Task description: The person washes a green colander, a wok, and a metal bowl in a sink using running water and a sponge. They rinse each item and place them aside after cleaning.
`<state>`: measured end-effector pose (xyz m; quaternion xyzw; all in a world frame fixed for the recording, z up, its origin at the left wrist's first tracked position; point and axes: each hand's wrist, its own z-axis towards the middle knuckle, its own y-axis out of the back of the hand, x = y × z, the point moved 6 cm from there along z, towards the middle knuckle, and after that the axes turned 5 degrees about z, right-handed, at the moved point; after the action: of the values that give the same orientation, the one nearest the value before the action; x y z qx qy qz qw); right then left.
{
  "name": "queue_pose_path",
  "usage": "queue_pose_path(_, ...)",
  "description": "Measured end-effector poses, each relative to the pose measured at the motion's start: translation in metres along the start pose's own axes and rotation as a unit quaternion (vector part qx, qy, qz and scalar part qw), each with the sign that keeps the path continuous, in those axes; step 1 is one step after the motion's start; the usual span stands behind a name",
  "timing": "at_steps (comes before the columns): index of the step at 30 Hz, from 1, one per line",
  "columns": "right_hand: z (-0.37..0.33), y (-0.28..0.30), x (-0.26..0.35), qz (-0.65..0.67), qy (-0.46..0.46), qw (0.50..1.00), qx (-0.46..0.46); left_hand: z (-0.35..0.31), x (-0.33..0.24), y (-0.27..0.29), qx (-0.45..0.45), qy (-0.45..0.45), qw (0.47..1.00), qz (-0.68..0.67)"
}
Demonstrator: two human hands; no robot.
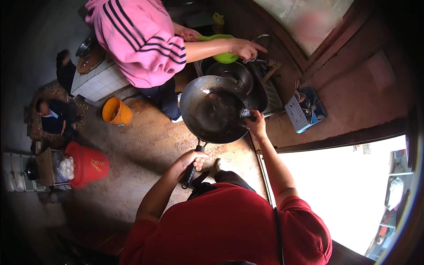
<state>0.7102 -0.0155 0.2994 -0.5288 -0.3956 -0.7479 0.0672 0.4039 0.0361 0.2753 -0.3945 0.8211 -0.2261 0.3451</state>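
My left hand (192, 160) is wrapped round the black handle (189, 174) of a large dark wok (214, 110), which I hold up in front of me, its hollow side facing up. In my right hand (257, 126), at the wok's right rim, is a steel wool scrubber (244, 113) with a dark grip. The scrubber's silvery head lies just inside the rim. Darker, wet-looking patches show on the wok's inner surface.
Beyond the wok, a person in a pink top (137, 39) holds a green basin (226, 57) by the metal sink (271, 95). A blue basket (304, 110) hangs right of it. An orange bucket (117, 111) and red bin (90, 164) stand left. Two people are farther left.
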Motion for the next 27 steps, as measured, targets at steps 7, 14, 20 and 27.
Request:
queue_pose_path(7,0.018,0.016,-0.029,0.16,-0.078,0.984,-0.008,-0.015,-0.042,-0.023,0.002,0.007,1.0,-0.016)
queue_pose_path(14,0.037,0.013,-0.044,0.236,-0.106,0.966,-0.021,-0.021,-0.112,-0.049,-0.037,0.021,0.998,0.046)
queue_pose_path(20,0.088,-0.024,-0.14,0.277,-0.081,0.955,-0.069,-0.019,-0.181,-0.068,-0.166,-0.012,0.962,0.218)
queue_pose_path(27,0.135,-0.03,-0.078,-0.102,0.033,0.991,-0.082,-0.046,-0.237,-0.061,-0.288,0.016,0.874,0.392)
